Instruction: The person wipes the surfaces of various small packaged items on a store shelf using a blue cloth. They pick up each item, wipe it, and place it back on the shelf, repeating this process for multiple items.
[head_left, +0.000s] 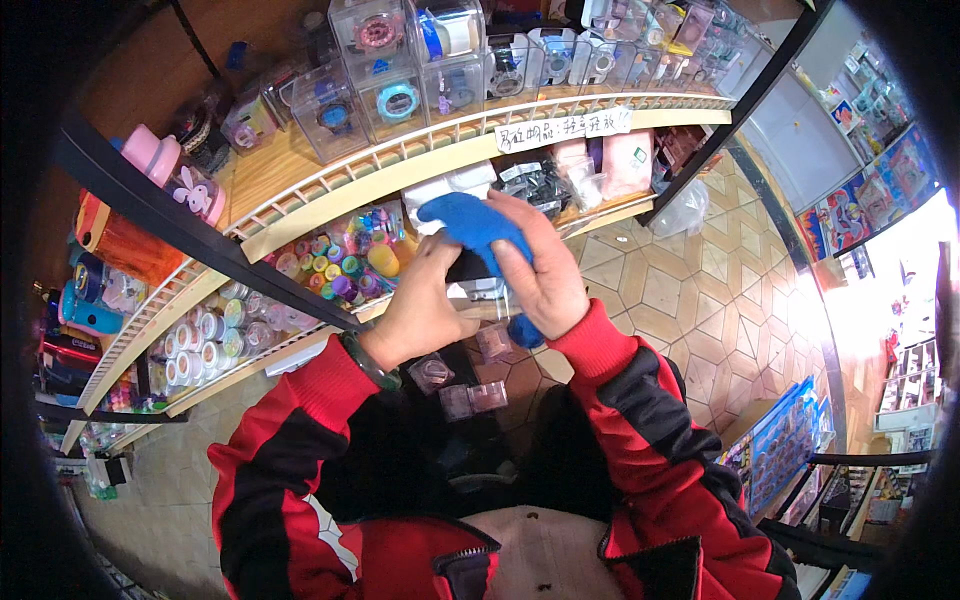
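My left hand, with a dark bangle at the wrist, grips the near left side of a clear plastic case with a black part inside. Pressed over the top of the case is a blue cloth, held under the fingers and thumb of my right hand. Both hands are in front of the shelf edge. Below them, several small clear boxes lie low down near my lap, beside a round blue thing partly covered by my right wrist. What the case holds is mostly hidden by my fingers.
Watches in clear display boxes line the upper shelf behind a low white rail; a handwritten paper sign hangs there. Small colourful jars and white-lidded tubs fill lower shelves. A dark metal post stands left. Tiled floor lies right.
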